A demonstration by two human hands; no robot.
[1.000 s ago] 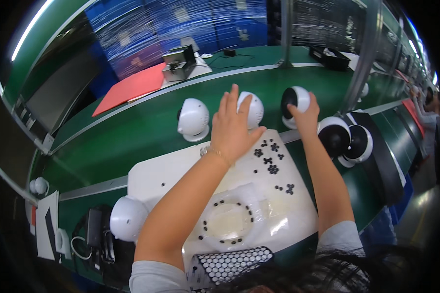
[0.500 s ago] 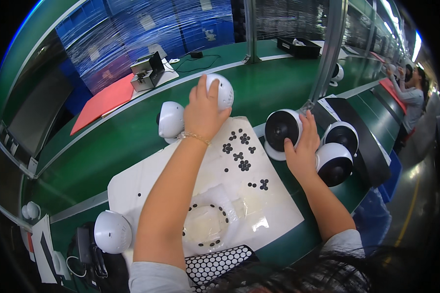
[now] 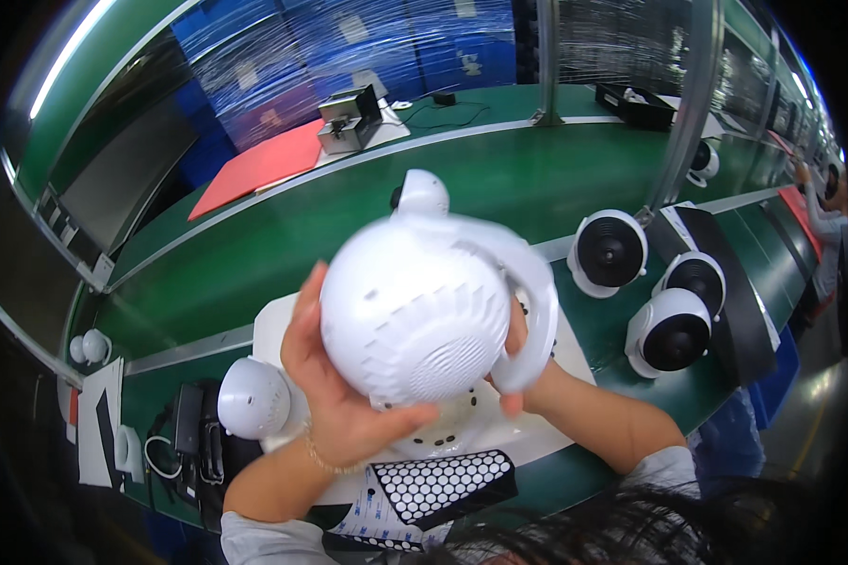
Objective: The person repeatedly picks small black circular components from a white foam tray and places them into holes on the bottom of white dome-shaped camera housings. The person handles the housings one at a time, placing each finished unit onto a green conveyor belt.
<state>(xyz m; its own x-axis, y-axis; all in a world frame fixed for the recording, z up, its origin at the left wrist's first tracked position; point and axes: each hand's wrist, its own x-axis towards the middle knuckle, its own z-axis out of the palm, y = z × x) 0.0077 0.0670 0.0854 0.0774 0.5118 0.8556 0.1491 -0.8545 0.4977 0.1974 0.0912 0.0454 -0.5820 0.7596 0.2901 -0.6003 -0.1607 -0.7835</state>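
A white ball-shaped device with a ring-like stand or handle is held up close in front of me. A grille of small holes and a band of ridges show on its surface. My left hand cups its left side, fingers up and thumb below. My right hand grips it from the right, partly hidden behind the ring. Beneath lies a white board, mostly covered by the device. Black dots show on the board. A sheet of white dots on black lies at its near edge.
Three white devices with black round faces stand at the right. Another white device sits at the left, and one stands beyond my hands. Behind are a red mat, a metal box and a metal post.
My left hand has brought a white device from the far side to close before me. My right hand has left the black-faced device and now grips the white one too. The view has shifted.
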